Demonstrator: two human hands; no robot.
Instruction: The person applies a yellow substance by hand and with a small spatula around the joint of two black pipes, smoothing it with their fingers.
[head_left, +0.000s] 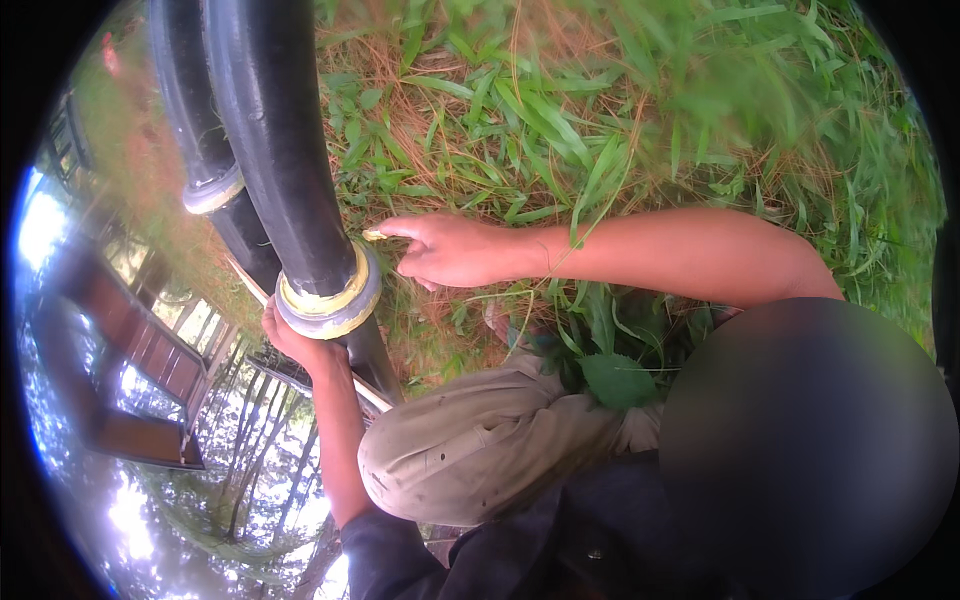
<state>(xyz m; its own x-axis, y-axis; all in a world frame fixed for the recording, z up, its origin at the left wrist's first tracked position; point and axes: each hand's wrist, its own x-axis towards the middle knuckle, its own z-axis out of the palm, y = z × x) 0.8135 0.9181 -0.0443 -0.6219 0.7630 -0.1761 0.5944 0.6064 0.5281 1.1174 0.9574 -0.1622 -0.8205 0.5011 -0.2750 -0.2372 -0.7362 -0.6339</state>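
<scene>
My left hand (296, 341) grips the grey collar (330, 321) of the nearer black plastic pipe (281, 150) from below, its fingers partly hidden. Pale yellow paste (326, 302) is smeared around the joint between pipe and collar. Just right of this joint, not touching it, my right hand (442, 247) has its index finger stretched out and the other fingers curled. A dab of yellow paste (373, 235) sits on that fingertip. A second black pipe (191, 97) runs alongside, with a pale ring (216, 193) at its own joint.
Grass and dry pine needles (480, 150) cover the ground beside the pipes. My bent knee in tan trousers (427, 457) is close to my left forearm. A leafy plant (619, 379) stands under my right arm. A wooden structure (150, 345) and trees appear at the left.
</scene>
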